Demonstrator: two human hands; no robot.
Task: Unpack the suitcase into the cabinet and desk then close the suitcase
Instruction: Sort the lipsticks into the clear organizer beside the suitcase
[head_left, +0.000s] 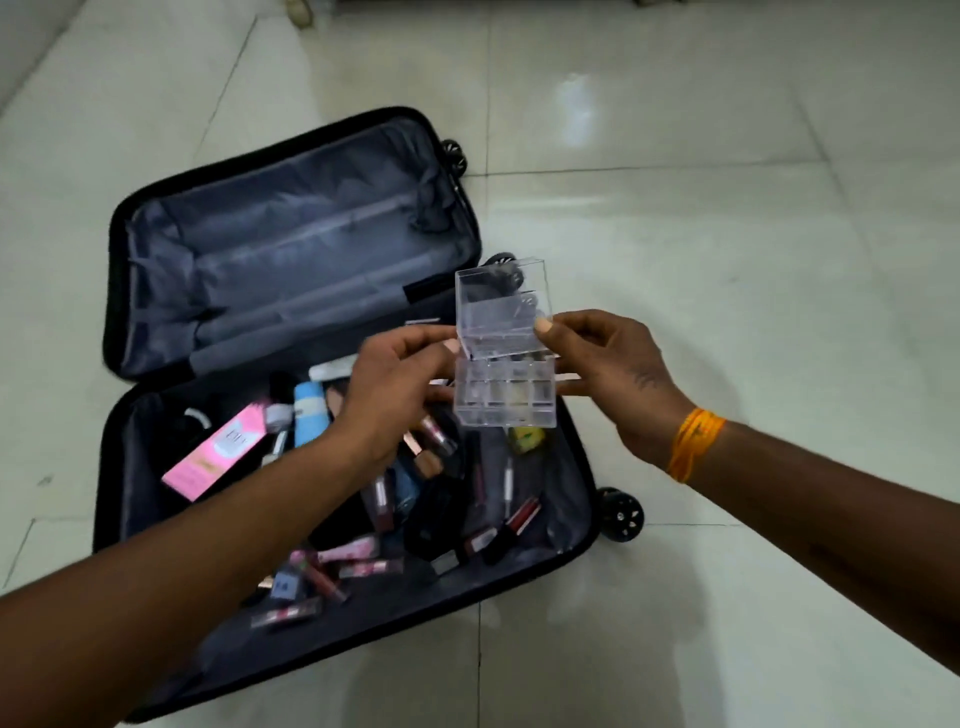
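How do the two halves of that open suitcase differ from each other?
The far half of the suitcase holds nothing loose, only its grey lining, while the near half is strewn with cosmetics, among them a pink box and a light blue tube. Both hands hold a clear plastic organiser above the near half, not the far one. Both halves lie open flat on the tiled floor and share black edging.

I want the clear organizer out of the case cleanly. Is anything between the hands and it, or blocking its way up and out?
Nothing visible. Both the left hand and right hand already hold the clear organizer by its sides, lifted above the cosmetics in the open suitcase. No strap or lid hangs over it. The cabinet and desk are out of view.
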